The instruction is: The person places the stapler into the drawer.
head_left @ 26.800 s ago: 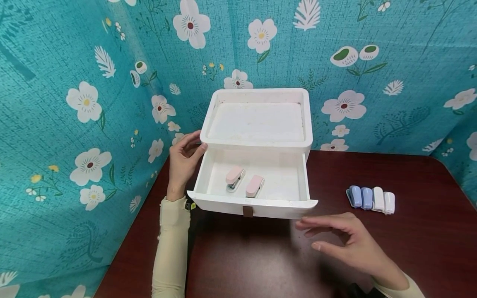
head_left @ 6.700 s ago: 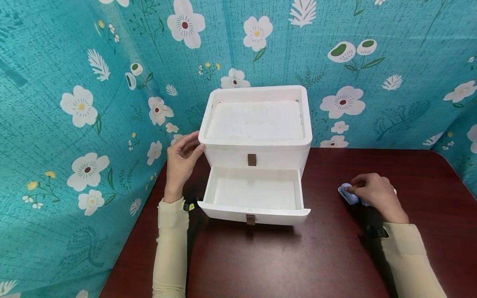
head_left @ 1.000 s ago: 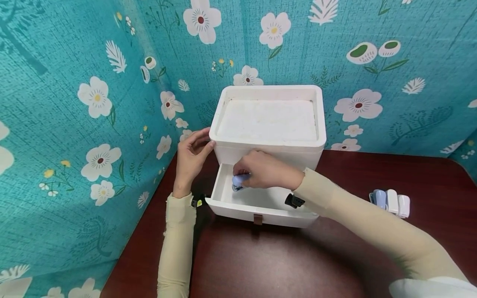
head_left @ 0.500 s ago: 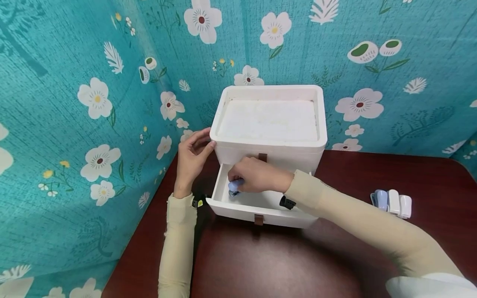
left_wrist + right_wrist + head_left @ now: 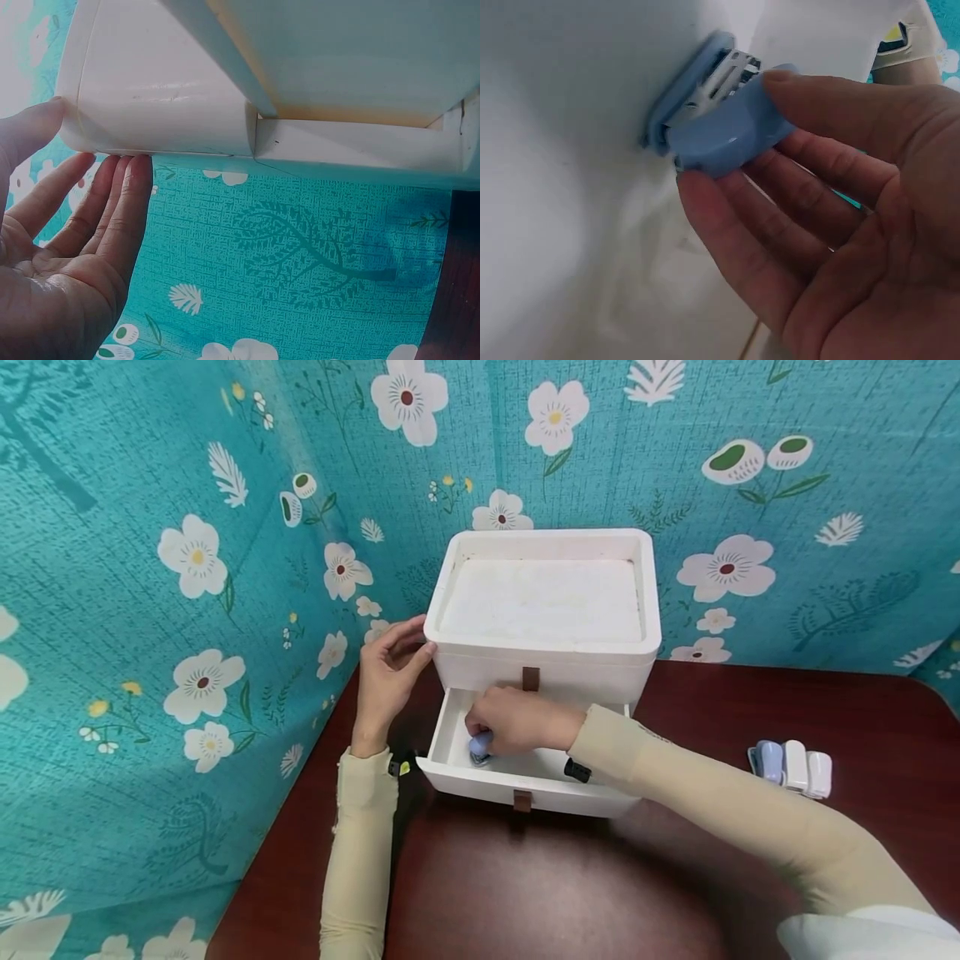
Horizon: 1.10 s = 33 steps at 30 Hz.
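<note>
My right hand [image 5: 517, 720] pinches a light blue stapler [image 5: 724, 135] between thumb and fingers, inside the pulled-out lower drawer [image 5: 525, 797]. In the right wrist view its metal magazine shows between the blue top and base, close to the drawer's white surface. My left hand [image 5: 386, 681] rests its fingertips and thumb on the front left corner of the white drawer cabinet [image 5: 547, 652]. The left wrist view has its fingers [image 5: 127, 187] nearly straight against the cabinet wall. My right hand hides part of the drawer floor.
Another blue stapler [image 5: 768, 762] and two white staplers [image 5: 806, 768] stand in a row on the dark red table [image 5: 712, 710], right of the cabinet. The upper drawer with its brown pull tab [image 5: 531, 679] is closed. A floral teal cloth [image 5: 600, 460] hangs behind and at left.
Earlier the upper drawer stood open with two pink staplers; it is now closed and the lower one out. The right hand has carried a blue stapler from the table into it, shifting slightly just now.
</note>
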Each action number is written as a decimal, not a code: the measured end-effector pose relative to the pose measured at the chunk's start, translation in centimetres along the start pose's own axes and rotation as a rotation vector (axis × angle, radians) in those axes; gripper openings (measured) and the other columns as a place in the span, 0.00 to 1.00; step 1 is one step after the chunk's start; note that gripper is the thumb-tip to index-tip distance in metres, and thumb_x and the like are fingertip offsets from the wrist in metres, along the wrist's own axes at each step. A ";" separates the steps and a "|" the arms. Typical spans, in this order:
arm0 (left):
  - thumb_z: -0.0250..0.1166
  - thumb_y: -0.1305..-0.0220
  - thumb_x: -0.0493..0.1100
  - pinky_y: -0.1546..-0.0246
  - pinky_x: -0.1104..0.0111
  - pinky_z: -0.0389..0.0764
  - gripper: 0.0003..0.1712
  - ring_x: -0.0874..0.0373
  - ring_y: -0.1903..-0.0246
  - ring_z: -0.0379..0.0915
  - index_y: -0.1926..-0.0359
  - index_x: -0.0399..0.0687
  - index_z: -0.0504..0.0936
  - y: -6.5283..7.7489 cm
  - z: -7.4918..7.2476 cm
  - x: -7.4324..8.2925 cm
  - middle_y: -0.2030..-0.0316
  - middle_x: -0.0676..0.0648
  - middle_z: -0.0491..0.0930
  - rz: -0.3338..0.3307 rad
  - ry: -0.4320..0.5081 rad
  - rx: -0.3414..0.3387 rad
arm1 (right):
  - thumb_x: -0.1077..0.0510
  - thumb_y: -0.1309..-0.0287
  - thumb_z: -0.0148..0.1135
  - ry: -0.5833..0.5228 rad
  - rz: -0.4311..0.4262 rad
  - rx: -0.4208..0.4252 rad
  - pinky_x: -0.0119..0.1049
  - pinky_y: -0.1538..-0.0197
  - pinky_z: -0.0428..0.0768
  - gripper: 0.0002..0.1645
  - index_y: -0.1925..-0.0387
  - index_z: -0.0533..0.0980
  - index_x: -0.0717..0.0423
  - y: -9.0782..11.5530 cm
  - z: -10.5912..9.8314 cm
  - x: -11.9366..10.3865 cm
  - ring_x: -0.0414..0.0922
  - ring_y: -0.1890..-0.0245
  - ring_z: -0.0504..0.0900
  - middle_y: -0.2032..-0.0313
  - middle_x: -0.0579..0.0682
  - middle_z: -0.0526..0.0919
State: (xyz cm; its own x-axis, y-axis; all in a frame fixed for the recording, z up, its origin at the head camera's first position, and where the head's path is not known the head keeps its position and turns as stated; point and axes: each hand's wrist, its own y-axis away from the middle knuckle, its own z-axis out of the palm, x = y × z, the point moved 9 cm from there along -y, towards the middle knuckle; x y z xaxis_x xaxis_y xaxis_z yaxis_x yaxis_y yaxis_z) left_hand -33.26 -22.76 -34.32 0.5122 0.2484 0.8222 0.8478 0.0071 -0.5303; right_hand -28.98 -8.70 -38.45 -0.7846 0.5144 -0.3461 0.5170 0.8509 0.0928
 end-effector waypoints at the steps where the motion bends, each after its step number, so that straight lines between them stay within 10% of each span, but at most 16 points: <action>1: 0.71 0.32 0.36 0.46 0.69 0.87 0.24 0.41 0.44 0.85 0.36 0.40 0.82 0.0 0.0 0.0 0.42 0.37 0.84 -0.004 -0.001 0.000 | 0.70 0.50 0.68 -0.001 -0.002 0.000 0.29 0.72 0.54 0.17 0.82 0.72 0.48 0.0 0.1 0.1 0.38 0.76 0.58 0.82 0.38 0.59; 18: 0.70 0.32 0.35 0.46 0.70 0.87 0.24 0.43 0.44 0.85 0.36 0.39 0.82 -0.2 0.0 0.2 0.42 0.37 0.85 -0.012 0.003 -0.002 | 0.62 0.43 0.73 -0.062 -0.024 -0.001 0.27 0.70 0.64 0.13 0.77 0.78 0.48 0.3 -0.2 0.1 0.35 0.76 0.66 0.80 0.38 0.74; 33: 0.70 0.32 0.35 0.47 0.70 0.87 0.24 0.49 0.45 0.86 0.36 0.39 0.82 0.0 0.0 0.0 0.42 0.36 0.84 -0.018 0.004 0.001 | 0.63 0.42 0.71 -0.092 -0.108 -0.007 0.42 0.44 0.87 0.05 0.62 0.85 0.56 1.2 -1.0 -2.1 0.46 0.53 0.89 0.60 0.49 0.92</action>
State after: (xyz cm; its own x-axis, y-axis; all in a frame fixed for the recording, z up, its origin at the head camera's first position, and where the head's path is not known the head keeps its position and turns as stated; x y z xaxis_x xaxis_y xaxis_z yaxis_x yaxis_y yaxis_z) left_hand -33.24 -22.74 -34.31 0.4976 0.2446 0.8322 0.8565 0.0127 -0.5159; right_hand -27.03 -8.67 -36.71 -0.8010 0.4079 -0.4381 0.4282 0.9019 0.0567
